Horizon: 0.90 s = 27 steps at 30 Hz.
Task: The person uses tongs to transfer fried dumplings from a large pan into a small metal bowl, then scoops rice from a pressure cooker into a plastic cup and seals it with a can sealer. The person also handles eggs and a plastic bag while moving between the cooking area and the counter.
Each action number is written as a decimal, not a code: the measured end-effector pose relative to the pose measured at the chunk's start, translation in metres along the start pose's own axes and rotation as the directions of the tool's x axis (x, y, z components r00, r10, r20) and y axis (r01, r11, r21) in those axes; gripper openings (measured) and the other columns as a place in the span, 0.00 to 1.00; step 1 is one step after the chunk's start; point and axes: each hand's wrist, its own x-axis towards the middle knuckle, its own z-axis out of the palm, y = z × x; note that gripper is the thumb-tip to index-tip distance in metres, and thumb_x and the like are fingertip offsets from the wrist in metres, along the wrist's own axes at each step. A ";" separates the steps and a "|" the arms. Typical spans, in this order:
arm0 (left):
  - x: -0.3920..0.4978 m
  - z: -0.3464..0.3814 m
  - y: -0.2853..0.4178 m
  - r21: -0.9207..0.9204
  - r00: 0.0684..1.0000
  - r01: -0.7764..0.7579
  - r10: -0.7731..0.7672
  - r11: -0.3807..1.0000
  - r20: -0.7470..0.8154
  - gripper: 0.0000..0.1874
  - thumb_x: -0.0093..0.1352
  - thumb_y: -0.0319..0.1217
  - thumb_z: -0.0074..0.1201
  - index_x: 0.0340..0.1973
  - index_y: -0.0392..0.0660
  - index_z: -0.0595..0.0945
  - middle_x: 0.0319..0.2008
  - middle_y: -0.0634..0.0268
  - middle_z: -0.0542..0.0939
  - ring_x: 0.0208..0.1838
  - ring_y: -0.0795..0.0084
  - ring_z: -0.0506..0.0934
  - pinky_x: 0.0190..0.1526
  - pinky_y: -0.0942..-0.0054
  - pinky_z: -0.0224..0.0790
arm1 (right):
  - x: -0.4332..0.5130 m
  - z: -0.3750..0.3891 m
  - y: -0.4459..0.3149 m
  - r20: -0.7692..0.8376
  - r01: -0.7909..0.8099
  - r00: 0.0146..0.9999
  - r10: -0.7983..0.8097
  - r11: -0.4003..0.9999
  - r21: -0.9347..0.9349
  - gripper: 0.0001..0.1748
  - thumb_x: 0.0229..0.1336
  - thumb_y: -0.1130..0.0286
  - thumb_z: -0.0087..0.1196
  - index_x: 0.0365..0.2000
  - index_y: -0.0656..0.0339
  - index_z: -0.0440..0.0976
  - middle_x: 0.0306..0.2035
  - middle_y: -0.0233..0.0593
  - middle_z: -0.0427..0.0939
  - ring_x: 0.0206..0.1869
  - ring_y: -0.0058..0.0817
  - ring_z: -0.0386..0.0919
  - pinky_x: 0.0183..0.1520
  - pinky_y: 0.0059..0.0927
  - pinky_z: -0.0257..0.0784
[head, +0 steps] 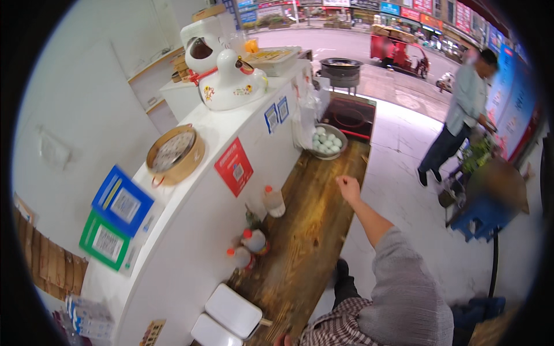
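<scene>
My right hand [348,189] hangs over the wooden counter [303,233] near its right edge, fingers loosely curled, with no object visible in it. Just beyond it, a metal bowl [342,149] of pale eggs [325,140] sits against the white partition. Of my left hand [283,340], only some fingertips show at the bottom edge, close to two white lidded containers [233,309]. Several red-capped bottles, among them a clear bottle [274,202], stand along the partition.
A bamboo steamer [197,151], a white ceramic figurine [233,86] and code signs [123,205] stand on the partition's ledge. An induction cooker [349,114] lies past the bowl. At right are another person [463,95] and a blue stool [480,222]. A red three-wheeler [400,52] is outside.
</scene>
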 end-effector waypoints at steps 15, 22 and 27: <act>0.110 0.194 0.045 -0.071 0.808 0.362 -0.351 0.929 -0.474 0.20 0.71 0.35 0.56 0.52 0.34 0.80 0.47 0.49 0.82 0.52 0.57 0.77 0.57 0.55 0.69 | 0.391 0.148 0.032 -0.116 0.123 0.980 -0.163 0.949 -0.291 0.12 0.61 0.61 0.55 0.38 0.56 0.83 0.39 0.44 0.81 0.45 0.48 0.78 0.48 0.46 0.74; 0.094 0.241 0.031 -0.124 0.764 0.388 -0.394 0.913 -0.511 0.17 0.72 0.32 0.54 0.52 0.35 0.80 0.47 0.50 0.82 0.50 0.59 0.78 0.55 0.57 0.71 | 0.386 0.142 0.042 -0.047 0.343 0.926 -0.374 0.889 -0.304 0.15 0.61 0.62 0.55 0.45 0.58 0.79 0.45 0.42 0.80 0.51 0.44 0.75 0.54 0.42 0.72; 0.067 0.271 0.005 -0.161 0.717 0.431 -0.446 0.888 -0.536 0.15 0.73 0.30 0.53 0.52 0.36 0.80 0.47 0.50 0.82 0.49 0.61 0.79 0.54 0.59 0.72 | 0.386 0.146 0.033 -0.133 0.264 0.939 -0.318 0.911 -0.318 0.11 0.56 0.63 0.60 0.32 0.60 0.82 0.34 0.43 0.81 0.42 0.45 0.77 0.46 0.45 0.74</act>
